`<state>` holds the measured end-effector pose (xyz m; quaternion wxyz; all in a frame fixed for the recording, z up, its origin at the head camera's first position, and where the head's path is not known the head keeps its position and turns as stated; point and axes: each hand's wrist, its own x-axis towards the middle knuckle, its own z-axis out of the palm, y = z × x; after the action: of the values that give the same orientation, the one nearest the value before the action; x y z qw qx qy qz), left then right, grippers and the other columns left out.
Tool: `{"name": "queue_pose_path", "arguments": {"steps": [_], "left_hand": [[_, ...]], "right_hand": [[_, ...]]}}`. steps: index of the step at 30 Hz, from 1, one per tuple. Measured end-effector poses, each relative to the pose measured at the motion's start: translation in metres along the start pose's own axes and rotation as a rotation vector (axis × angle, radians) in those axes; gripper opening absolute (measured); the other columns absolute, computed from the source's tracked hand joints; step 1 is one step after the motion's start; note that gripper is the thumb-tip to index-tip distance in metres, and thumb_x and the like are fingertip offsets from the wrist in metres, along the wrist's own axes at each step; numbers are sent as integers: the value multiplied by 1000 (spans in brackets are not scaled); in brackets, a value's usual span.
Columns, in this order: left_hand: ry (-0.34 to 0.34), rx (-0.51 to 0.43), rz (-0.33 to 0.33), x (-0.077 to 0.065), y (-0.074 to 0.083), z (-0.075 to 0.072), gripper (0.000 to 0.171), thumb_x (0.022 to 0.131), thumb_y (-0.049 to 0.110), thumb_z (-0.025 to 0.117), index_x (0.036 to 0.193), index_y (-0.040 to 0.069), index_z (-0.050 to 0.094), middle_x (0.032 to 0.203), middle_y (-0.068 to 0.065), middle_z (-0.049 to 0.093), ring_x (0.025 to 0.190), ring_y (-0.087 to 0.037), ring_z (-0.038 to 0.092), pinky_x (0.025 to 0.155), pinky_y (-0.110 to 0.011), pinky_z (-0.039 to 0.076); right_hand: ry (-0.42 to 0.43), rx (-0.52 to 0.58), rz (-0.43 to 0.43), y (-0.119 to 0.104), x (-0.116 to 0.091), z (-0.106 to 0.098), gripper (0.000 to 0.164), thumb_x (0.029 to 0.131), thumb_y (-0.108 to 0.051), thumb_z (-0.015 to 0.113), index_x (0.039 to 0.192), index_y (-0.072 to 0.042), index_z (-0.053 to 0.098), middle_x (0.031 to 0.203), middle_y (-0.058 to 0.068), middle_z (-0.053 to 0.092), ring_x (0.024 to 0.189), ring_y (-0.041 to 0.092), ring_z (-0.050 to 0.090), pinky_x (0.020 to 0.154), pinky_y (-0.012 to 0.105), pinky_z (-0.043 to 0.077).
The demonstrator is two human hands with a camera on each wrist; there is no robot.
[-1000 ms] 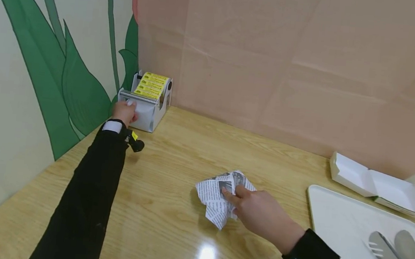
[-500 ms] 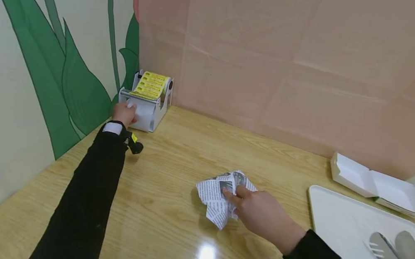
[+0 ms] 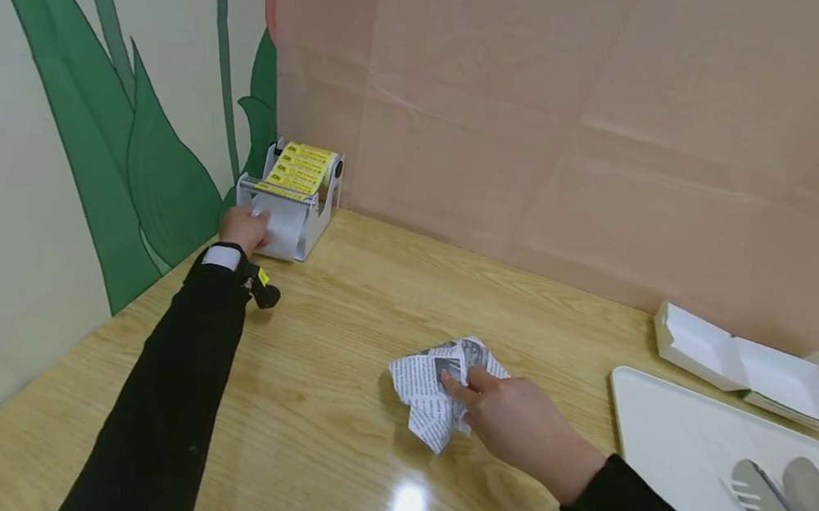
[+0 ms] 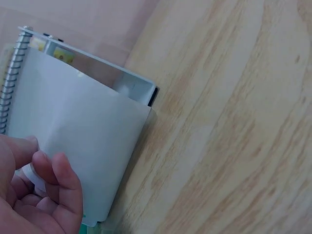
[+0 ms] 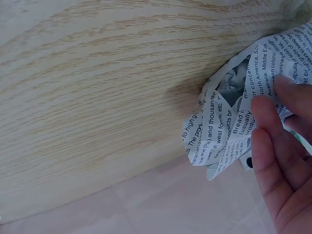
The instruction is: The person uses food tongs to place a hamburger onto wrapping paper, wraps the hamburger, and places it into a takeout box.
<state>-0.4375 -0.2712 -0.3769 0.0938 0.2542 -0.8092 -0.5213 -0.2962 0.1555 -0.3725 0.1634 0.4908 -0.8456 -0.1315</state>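
Observation:
My left hand (image 3: 244,227) is at the front of a label dispenser (image 3: 294,203) that carries a roll of yellow printed labels (image 3: 299,169). In the left wrist view, the curled fingers and thumb pinch the end of white label backing paper (image 4: 87,112) hanging down the front. Nearer the table's middle, my right hand (image 3: 519,422) holds a crumpled newsprint-patterned paper wrap (image 3: 427,385), thumb and forefinger on its folded top. Seen from the right wrist, the thumb lies on the printed text (image 5: 268,73) with the other fingers bent beside it. What the wrap contains is hidden.
On the right, a white tray (image 3: 662,403) bears a metal fork-ended utensil (image 3: 771,500) and a broad-bladed one (image 3: 809,491). Behind it sits an opened white paper box (image 3: 797,383). A pinkish-brown sheet (image 3: 504,116) backs the wooden table (image 3: 306,410), with a tulip-painted wall at left.
Almost everything holds still. The whole head view shifts a few pixels, while both hands keep their places at the dispenser and the newsprint wrap.

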Motion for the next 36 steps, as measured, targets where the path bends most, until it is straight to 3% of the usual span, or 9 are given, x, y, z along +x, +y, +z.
{"name": "queue_pose_path", "arguments": {"steps": [3,6,12,15,19,23,26,30,36], "left_hand": [[23,28,17,-4,-2,-6,34,103,28,44,109,-1,60,76,-5,55,63,-12,51,61,-25,44],[74,-8,9,-7,-1,-12,28,99,27,48,89,3,58,60,2,50,57,-11,49,58,-27,43],[149,-17,25,-14,14,-16,34,97,25,48,113,1,65,77,-1,55,57,-9,49,54,-24,41],[140,-14,10,-17,27,-11,36,99,29,45,113,3,65,86,-3,53,62,-11,50,55,-23,41],[106,-63,-7,-20,44,0,34,100,34,44,100,3,60,82,-2,47,62,-12,48,54,-22,40],[89,-74,-18,-22,56,9,44,100,38,45,120,2,59,90,-3,49,60,-11,47,53,-21,41],[77,-81,-57,-23,58,13,49,100,38,44,132,4,54,101,-3,52,64,-11,48,60,-23,46],[55,-194,-123,-23,55,12,44,100,35,45,136,10,54,102,1,53,69,-11,48,69,-25,48],[43,-398,-155,-23,53,7,41,97,29,51,135,13,55,93,3,50,56,-9,41,54,-18,42]], "right_hand": [[3,2,-5,-1,1,0,55,74,-26,84,125,-11,67,73,-4,35,49,4,20,42,19,22],[2,-3,-10,-1,2,0,55,74,-26,84,125,-11,67,72,-3,35,50,4,20,42,19,22],[-9,-8,-1,1,-1,-3,55,74,-24,84,124,-10,67,73,-3,35,50,4,21,42,20,23],[-11,-2,1,3,-3,-4,54,74,-23,84,124,-9,67,73,-3,35,50,4,21,42,20,23],[-4,-3,9,4,-5,-3,53,75,-22,83,124,-10,67,73,-3,34,50,4,21,42,20,23],[27,-12,14,3,-6,0,52,74,-23,83,123,-11,68,73,-3,34,49,4,20,41,20,24],[47,-18,11,0,-6,2,53,74,-24,83,123,-11,69,73,-3,33,49,4,20,40,20,24],[45,-18,6,-3,-4,1,54,74,-25,84,123,-11,68,73,-3,32,49,4,20,41,20,23],[29,-22,2,-3,-1,-2,54,74,-24,84,123,-10,68,72,-3,33,48,5,22,41,20,23]]}}
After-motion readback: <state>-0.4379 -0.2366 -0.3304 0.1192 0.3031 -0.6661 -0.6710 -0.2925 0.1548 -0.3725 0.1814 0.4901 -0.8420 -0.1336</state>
